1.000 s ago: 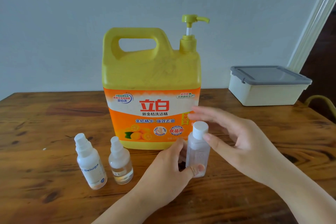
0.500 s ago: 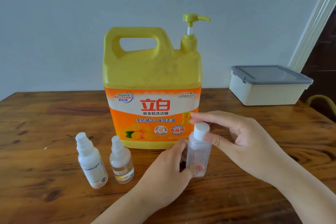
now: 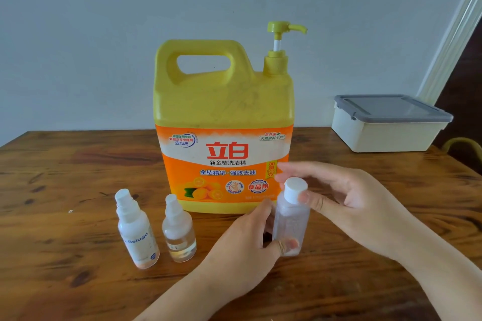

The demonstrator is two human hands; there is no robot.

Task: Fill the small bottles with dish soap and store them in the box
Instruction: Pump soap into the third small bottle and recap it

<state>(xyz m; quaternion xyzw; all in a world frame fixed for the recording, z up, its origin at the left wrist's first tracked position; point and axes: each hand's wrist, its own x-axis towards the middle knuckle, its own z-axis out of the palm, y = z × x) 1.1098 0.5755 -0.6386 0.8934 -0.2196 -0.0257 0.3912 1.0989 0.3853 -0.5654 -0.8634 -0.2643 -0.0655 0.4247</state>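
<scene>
You have a single view: the head camera, worn by the person, facing forward and tilted down across the wooden table (image 3: 65, 281). Use the dish soap jug (image 3: 224, 101) as your landmark. It stands at frame centre, straight ahead of the lens and close. The left hand (image 3: 240, 247) and the right hand (image 3: 365, 206) enter from the bottom edge, nearer the lens than the jug. The wall (image 3: 104, 34) fills the frame behind the jug. The lidded box (image 3: 386, 138) lies behind and right of it, near the frame edge, where the wide-angle lens slants the door frame (image 3: 453, 34).
</scene>
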